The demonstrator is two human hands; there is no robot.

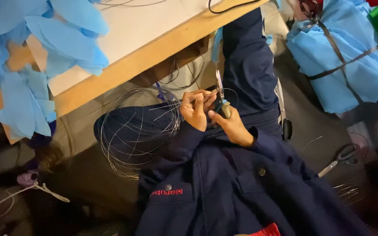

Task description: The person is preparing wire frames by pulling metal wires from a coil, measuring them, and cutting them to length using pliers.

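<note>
While the left hand [194, 110] pinches thin wire [171, 105], the right hand [232, 126] grips pliers [221, 98] touching it.

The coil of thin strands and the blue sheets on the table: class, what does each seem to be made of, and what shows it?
Coil: probably bare metal wire, grey with a faint sheen; hair-thin strands hold springy loops. The left hand pinches its ends.
Blue sheets: likely thin non-woven fabric or tissue, matte, with soft folds and cut edges.
Pliers in the right hand: shiny metal tips; the grips look like plastic.
</note>
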